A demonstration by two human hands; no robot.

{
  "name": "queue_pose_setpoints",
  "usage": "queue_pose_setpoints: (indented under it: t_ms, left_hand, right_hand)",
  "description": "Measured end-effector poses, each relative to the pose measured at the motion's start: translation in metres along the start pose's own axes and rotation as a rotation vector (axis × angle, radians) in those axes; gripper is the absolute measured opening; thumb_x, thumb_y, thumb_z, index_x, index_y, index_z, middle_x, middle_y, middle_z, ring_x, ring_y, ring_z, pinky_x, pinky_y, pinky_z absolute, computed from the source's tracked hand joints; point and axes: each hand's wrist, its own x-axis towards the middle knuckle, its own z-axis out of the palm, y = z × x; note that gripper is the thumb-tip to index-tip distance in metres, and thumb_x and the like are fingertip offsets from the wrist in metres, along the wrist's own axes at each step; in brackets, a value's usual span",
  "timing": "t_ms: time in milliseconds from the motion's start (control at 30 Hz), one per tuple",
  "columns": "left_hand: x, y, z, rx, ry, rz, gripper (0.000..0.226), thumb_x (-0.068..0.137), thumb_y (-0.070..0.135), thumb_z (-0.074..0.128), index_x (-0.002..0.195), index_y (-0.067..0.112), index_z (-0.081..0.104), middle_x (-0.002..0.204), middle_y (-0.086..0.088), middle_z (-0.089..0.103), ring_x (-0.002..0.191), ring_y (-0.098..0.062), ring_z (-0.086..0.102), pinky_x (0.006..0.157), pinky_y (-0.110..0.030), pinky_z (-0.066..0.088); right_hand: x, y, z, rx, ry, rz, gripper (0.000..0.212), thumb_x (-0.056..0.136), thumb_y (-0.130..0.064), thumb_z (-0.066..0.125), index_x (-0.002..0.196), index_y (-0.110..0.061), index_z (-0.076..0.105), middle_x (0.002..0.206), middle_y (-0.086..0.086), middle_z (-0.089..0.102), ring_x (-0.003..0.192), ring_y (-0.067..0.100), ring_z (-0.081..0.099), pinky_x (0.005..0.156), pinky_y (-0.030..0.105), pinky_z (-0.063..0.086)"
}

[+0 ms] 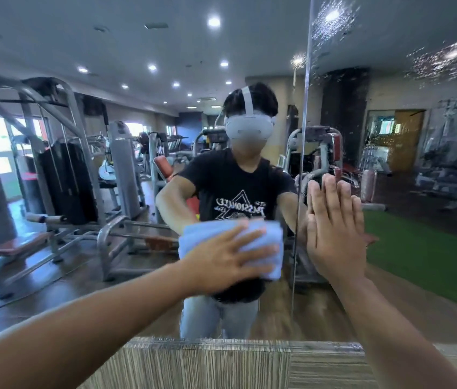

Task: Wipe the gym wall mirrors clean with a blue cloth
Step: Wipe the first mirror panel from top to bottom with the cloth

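Crosswise, blue cloth (202, 234) under splayed left fingers (261, 250) — right fingers (331, 197) straight on mirror (418, 248)

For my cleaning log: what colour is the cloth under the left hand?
Light blue and plain; the cloth shows best in the head view.

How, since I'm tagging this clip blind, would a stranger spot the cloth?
Find the vertical seam between the two wall mirrors. Just left of it, the left hand presses a folded cloth on the glass. It is the only pale blue thing there.
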Motion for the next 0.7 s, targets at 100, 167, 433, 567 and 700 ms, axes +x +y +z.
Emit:
queue_pose_setpoints:
  t_ms: [100,167,433,567,700]
  left_hand:
    - [-0.022,0.011,-0.001,-0.01,-0.118,0.123,0.044,0.11,0.018,0.029,0.138,0.029,0.061,0.157,0.003,0.043,0.146,-0.032,0.037,0.122,-0.054,0.022]
    - [-0.019,-0.009,-0.008,-0.01,-0.095,0.105,0.042,0.109,0.02,0.032,0.142,0.029,0.056,0.158,0.001,0.04,0.146,-0.035,0.035,0.12,-0.058,0.024]
    - [0.074,-0.117,-0.056,0.079,0.165,-0.407,0.078,0.076,-0.009,0.052,0.147,0.023,0.049,0.158,-0.01,0.04,0.146,-0.047,0.027,0.119,-0.062,0.023]
    - [0.08,-0.08,-0.033,0.06,0.203,-0.333,0.071,0.083,-0.008,0.054,0.147,0.023,0.048,0.156,-0.011,0.042,0.146,-0.046,0.03,0.118,-0.061,0.026]
    - [0.034,-0.004,0.003,-0.001,0.069,-0.051,0.041,0.105,0.014,0.042,0.143,0.019,0.056,0.155,-0.01,0.043,0.145,-0.041,0.034,0.12,-0.059,0.024]
  right_hand:
    - [0.0,-0.001,-0.001,0.004,-0.001,0.001,0.059,0.107,-0.026,0.026,0.165,-0.018,0.016,0.172,0.006,0.013,0.159,0.027,0.009,0.127,0.052,0.014]
    - [0.0,-0.003,0.001,0.014,0.003,0.007,0.06,0.108,-0.027,0.025,0.165,-0.021,0.01,0.172,0.005,0.01,0.159,0.027,0.009,0.127,0.051,0.012]
    - [0.001,-0.002,0.005,0.012,0.03,-0.008,0.058,0.108,-0.025,0.026,0.164,-0.017,0.017,0.172,0.008,0.013,0.159,0.03,0.011,0.128,0.051,0.012]
    - [0.002,0.0,0.003,-0.006,0.023,-0.02,0.059,0.108,-0.028,0.025,0.165,-0.021,0.011,0.172,0.005,0.009,0.159,0.028,0.01,0.127,0.05,0.013]
    - [0.002,0.002,0.001,0.04,-0.029,-0.001,0.062,0.109,-0.028,0.03,0.165,-0.025,0.006,0.173,0.001,0.004,0.159,0.025,0.006,0.129,0.046,0.005]
